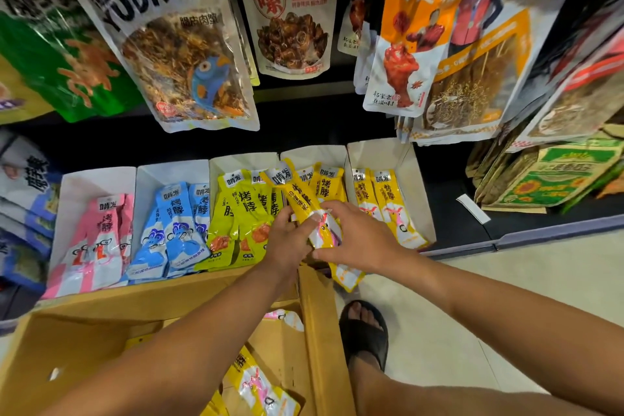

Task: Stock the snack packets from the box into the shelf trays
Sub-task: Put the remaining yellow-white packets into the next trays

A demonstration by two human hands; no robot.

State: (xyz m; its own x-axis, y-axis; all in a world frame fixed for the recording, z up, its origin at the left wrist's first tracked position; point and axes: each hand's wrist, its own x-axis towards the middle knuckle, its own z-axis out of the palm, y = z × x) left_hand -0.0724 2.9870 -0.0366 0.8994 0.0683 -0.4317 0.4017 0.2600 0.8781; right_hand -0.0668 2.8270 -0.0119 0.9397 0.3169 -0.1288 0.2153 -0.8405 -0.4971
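Note:
Both of my hands hold a bunch of long orange-yellow snack packets (300, 199) over the white shelf trays. My left hand (287, 236) grips the bunch from the left, and my right hand (358, 240) curls over its lower end. The packets point up and back toward the fourth tray (314, 152). To its right, the fifth tray (415, 179) holds two of the same packets (388, 206). The cardboard box (84, 324) stands open below my arms with more yellow packets (256, 385) inside.
Other trays hold pink packets (101, 240), blue packets (175, 223) and yellow-green packets (236, 213). Large snack bags (189, 54) hang from hooks above. Stacked sunflower-seed bags (553, 176) lie on the shelf at right. My sandalled foot (364, 331) stands on the pale floor beside the box.

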